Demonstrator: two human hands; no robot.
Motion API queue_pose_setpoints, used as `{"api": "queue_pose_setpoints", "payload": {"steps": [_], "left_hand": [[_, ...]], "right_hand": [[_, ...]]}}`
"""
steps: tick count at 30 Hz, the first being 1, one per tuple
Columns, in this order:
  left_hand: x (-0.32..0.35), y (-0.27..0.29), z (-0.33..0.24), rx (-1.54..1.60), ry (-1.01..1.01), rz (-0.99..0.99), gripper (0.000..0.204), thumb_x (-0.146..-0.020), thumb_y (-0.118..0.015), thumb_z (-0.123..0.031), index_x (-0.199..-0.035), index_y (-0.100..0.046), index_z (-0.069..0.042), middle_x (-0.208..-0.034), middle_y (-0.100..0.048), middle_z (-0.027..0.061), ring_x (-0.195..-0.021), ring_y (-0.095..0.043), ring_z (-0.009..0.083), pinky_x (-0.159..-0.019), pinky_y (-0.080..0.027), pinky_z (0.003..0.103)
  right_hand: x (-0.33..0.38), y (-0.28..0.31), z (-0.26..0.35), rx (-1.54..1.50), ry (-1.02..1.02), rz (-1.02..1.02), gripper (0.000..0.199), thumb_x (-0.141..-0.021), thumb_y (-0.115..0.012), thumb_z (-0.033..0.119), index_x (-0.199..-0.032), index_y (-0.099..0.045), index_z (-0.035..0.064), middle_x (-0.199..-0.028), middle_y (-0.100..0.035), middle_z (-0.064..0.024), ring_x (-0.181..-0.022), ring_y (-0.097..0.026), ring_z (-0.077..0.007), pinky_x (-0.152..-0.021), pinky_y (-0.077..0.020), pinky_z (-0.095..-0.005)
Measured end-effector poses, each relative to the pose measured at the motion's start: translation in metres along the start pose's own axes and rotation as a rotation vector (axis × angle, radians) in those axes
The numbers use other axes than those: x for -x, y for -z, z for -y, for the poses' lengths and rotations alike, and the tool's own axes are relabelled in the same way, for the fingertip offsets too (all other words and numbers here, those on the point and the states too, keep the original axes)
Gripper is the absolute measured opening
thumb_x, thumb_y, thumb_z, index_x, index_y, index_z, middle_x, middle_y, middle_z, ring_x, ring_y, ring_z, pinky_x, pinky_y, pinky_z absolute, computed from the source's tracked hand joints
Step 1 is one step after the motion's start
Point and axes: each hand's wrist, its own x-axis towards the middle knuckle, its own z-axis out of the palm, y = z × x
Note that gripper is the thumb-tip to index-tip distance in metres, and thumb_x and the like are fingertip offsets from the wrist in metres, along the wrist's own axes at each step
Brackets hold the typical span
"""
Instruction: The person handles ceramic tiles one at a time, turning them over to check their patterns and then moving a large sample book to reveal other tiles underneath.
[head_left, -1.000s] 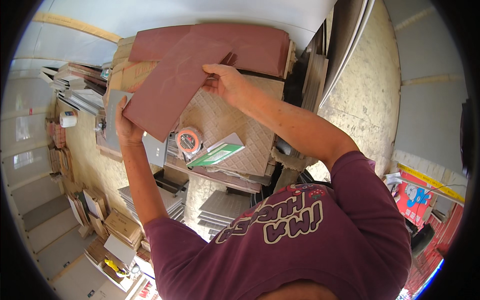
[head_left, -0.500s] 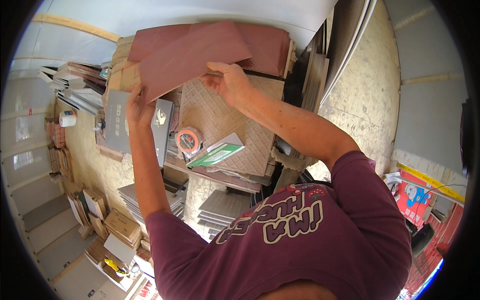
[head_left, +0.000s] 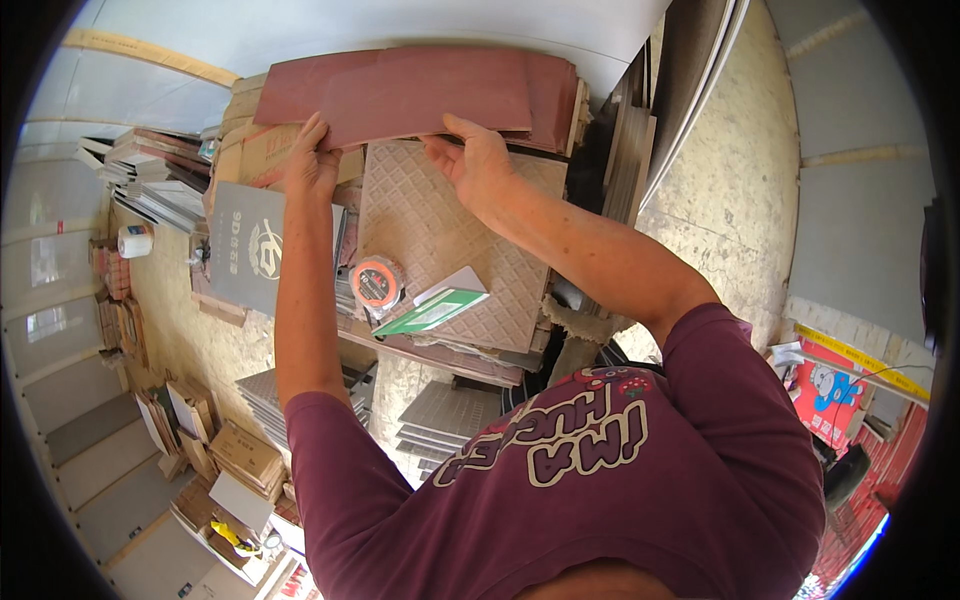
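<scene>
Head view: dark-red tile (head_left: 430, 95) in left-hand grip, overlapping stacked tiles (head_left: 553, 100) beyond. Left hand (head_left: 314, 165) pinches near-left corner; right hand (head_left: 475, 165) has thumb at near edge, fingers partly hidden, cannot tell whether pinching. Tile looks stiff, moderately heavy, smooth, likely brittle at corners; best held by edges, hands well apart. Ridged panel (head_left: 450, 225) just nearer than grip.

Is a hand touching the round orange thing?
No, the round orange thing lies by the green-and-white card, apart from the left hand and right hand, both at the dark red panel.
</scene>
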Motion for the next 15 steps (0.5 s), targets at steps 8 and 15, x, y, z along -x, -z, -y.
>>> {"api": "queue_pose_setpoints", "payload": {"steps": [8,15], "left_hand": [[-0.028,-0.007,0.019,-0.112,0.017,0.008,0.036,-0.078,-0.058,-0.001,-0.114,-0.054,-0.001,-0.091,-0.061,0.0050,-0.073,-0.055,0.0136,-0.066,-0.044,0.030],[-0.028,-0.023,0.029,-0.275,-0.027,-0.035,0.036,-0.079,-0.060,-0.006,-0.114,-0.057,-0.008,-0.086,-0.059,-0.0024,-0.072,-0.051,0.0089,-0.065,-0.039,0.025]], "right_hand": [[0.000,-0.004,0.004,-0.055,0.044,-0.123,0.021,-0.085,-0.053,0.010,-0.104,-0.046,0.0018,-0.102,-0.053,-0.0089,-0.088,-0.057,-0.0213,-0.068,-0.0479,-0.0302],[-0.012,0.000,0.003,0.031,0.104,-0.118,0.021,-0.085,-0.051,0.009,-0.102,-0.045,-0.0027,-0.102,-0.050,-0.0114,-0.088,-0.057,-0.0206,-0.069,-0.0525,-0.0309]]}}
